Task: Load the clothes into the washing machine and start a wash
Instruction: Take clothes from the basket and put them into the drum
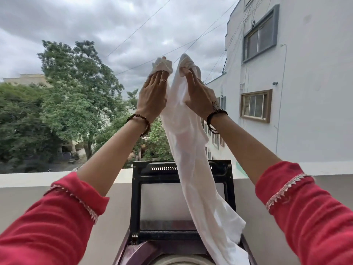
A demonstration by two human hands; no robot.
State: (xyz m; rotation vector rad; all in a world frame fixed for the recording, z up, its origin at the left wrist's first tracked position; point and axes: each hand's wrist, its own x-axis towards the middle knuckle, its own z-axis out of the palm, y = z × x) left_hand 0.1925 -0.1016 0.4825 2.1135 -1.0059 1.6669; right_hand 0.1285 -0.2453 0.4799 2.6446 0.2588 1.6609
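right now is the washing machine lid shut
No, the lid stands upright and open behind the white cloth that both hands hold up.

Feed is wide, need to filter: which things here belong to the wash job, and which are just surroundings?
Job: white cloth; left hand; right hand; washing machine; raised lid.

Surroundings: parapet wall; tree; building; overhead wires.

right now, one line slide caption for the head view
Both hands lift a white cloth above the washing machine's open lid.
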